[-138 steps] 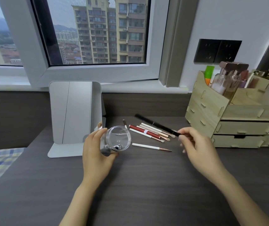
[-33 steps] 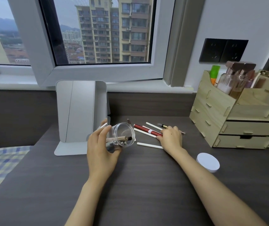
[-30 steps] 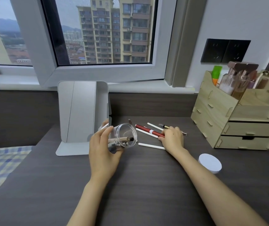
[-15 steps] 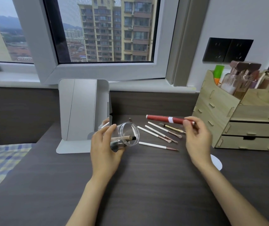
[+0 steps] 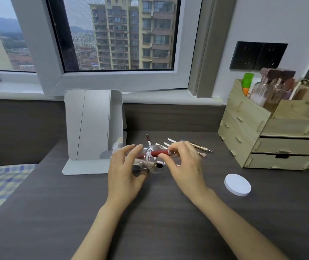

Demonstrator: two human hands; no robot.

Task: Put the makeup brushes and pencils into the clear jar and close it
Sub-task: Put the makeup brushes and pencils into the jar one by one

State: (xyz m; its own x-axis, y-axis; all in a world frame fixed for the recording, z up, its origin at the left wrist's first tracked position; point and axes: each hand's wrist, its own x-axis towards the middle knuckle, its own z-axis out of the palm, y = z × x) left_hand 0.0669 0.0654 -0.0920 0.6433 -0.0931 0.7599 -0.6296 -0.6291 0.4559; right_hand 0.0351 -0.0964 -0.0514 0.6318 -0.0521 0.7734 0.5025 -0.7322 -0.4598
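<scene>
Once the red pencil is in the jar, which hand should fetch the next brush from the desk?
Right. The right hand is feeding the red pencil into the clear plastic jar, beside the white-handled brushes on the dark desk. The left hand is occupied holding the tilted jar.

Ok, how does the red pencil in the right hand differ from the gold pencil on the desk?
The thick red pencil is pinched in the right hand, its end entering the clear jar; the thinner gold pencil lies loose on the dark wood desk, untouched. Both are slim sticks.
</scene>
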